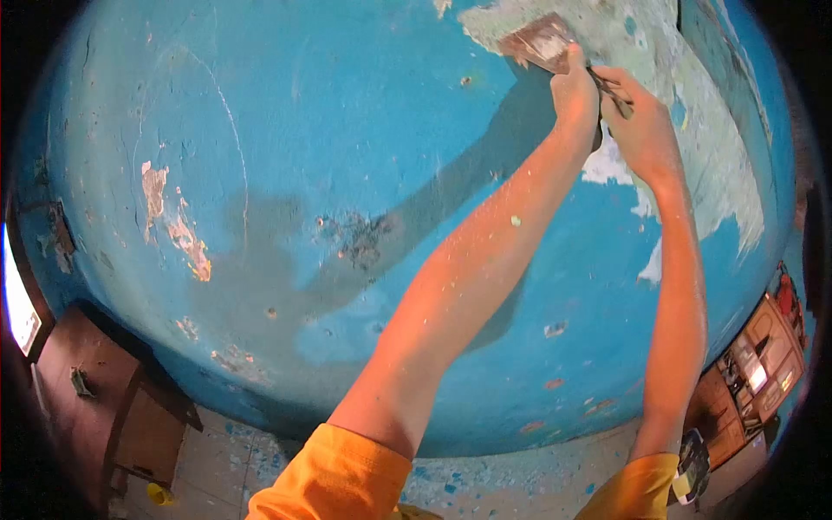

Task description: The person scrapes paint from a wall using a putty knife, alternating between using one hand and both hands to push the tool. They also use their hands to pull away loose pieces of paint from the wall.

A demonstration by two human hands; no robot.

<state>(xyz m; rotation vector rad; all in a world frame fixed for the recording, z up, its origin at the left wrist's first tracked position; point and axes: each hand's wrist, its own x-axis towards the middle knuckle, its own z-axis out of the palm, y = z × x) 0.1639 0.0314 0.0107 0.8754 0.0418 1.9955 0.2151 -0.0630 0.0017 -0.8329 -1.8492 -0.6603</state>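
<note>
A paint scraper (530,40) with a broad, smeared blade lies against the upper part of a blue painted wall (347,130). Its blade meets the edge of a bare pale patch (711,130) where the paint is off. My left hand (575,97) is closed around the scraper behind the blade, thumb pointing up toward it. Close by on the right, my right hand (646,130) has its fingers curled around the dark handle, most of which the hands hide. Small paint flecks stick to my left forearm.
Blue paint chips litter the tiled floor (485,477) below the wall. A brown wooden desk (87,373) stands at lower left, near a small yellow object (159,494). Wooden furniture (767,347) holding assorted items is at lower right. Smaller chipped spots (186,234) mark the wall's left side.
</note>
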